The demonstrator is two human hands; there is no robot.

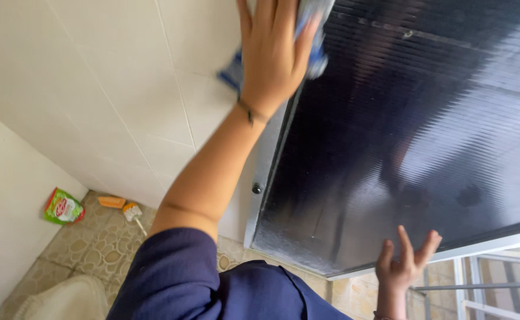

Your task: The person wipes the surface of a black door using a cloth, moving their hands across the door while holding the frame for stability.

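The left hand [274, 56] reaches up at about 12 o'clock in the view, fingers spread and palm pressed flat over a blue and white cloth [316, 41] – it does not clench the cloth so much as pin it against the surface, which looks like the way to keep it bearing on the spot where the pale wall tiles [112, 89] meet the metal frame [266, 166] of a dark ribbed door [414, 130]. The cloth sits right at that top corner, one end poking out below the wrist at 11 o'clock and the other bunched past the fingertips onto the dark panel. A thin dark band [249, 111] circles the wrist, and the arm runs down into a navy sleeve [171, 278] at 6 o'clock. The right hand [403, 266] is low at about 4 o'clock, open, holding nothing, its fingertips touching the door's lower edge – judging by the placing, it steadies the panel so that it does not swing under the push of the other hand. A small knob or bolt [257, 188] shows on the frame near the centre. Down on the patterned floor tiles [100, 243] at 8 o'clock, well apart from both hands, lie a green and red packet [63, 207], an orange object [112, 202] and a small white-and-orange brush [133, 212], set against the wall
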